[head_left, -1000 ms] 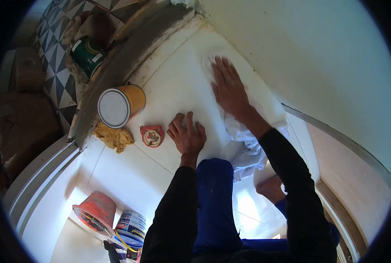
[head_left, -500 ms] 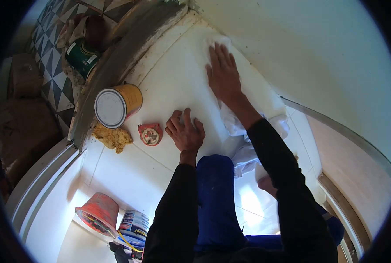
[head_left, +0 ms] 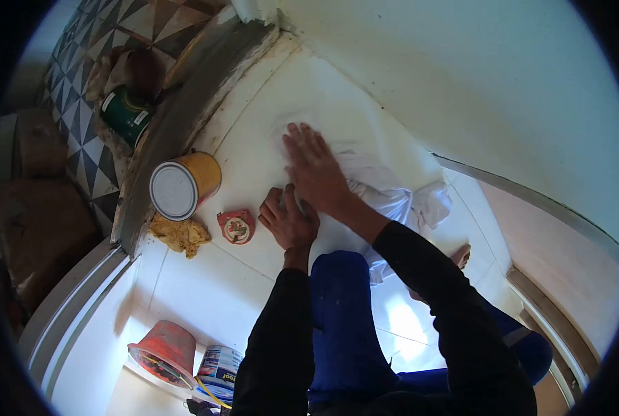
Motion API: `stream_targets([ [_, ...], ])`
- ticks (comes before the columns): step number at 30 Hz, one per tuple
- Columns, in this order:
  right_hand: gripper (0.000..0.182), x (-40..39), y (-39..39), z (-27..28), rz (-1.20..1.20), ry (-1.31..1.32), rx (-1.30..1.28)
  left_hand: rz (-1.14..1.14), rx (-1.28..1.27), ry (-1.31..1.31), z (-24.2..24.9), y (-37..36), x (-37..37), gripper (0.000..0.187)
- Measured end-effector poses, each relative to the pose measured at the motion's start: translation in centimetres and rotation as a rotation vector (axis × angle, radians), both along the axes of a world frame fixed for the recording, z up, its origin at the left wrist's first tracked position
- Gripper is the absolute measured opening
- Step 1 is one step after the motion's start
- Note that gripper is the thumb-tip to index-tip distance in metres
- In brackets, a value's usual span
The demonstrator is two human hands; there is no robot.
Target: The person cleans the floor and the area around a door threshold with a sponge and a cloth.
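Right hand [head_left: 314,168] flat on white cloth [head_left: 385,191], left hand [head_left: 288,220] braced flat just beside; could likely knock nearby yellow can [head_left: 183,184] if swept wider.

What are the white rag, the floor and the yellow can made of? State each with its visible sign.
White rag: soft woven cloth, matte; it bunches and folds under the right hand. Floor: likely glazed ceramic tile, white and glossy, with grout lines and reflected light. Yellow can: probably metal, a smooth cylinder with a flat pale lid.
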State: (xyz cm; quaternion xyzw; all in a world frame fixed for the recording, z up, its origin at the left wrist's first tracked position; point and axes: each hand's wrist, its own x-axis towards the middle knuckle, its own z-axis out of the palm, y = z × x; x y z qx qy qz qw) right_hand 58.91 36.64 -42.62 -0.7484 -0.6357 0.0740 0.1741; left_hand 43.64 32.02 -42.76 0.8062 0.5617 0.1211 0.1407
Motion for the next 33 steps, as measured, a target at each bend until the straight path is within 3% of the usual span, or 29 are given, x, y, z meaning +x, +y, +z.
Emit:
stream_targets([
  [3,0.067,1.7,0.8,0.6,0.136,0.147,0.023,0.019,-0.032,0.017,-0.1,-0.1,-0.2,0.045],
  [5,0.071,5.2,3.9,-0.4,-0.095,0.078,0.157,-0.004,-0.007,0.013,0.0,-0.1,-0.2,0.045],
  [6,0.071,5.7,3.1,-0.5,-0.092,0.077,0.149,-0.014,-0.002,0.011,-0.2,-0.1,-0.2,0.045],
  [8,0.07,7.6,0.6,-0.1,-0.047,0.067,0.153,-0.011,-0.013,0.014,-0.3,-0.2,-0.3,0.046],
  [13,0.071,10.7,-14.2,1.7,-0.12,0.011,-0.108,0.001,-0.016,0.031,-0.2,0.0,0.0,0.047],
  [21,0.066,8.8,-3.5,-0.6,-0.095,0.015,0.067,-0.012,0.005,0.028,-0.1,-0.1,0.0,0.046],
  [25,0.067,7.4,-7.7,0.3,-0.073,0.056,0.043,-0.005,-0.004,0.056,0.1,0.2,0.1,0.045],
  [29,0.074,8.0,-16.7,0.8,-0.291,-0.005,-0.126,-0.024,0.002,0.046,-0.2,-0.1,0.2,0.045],
  [33,0.089,5.5,-13.5,-0.3,-0.568,-0.117,-0.153,-0.035,0.041,0.038,-0.1,-0.1,0.1,0.045],
])
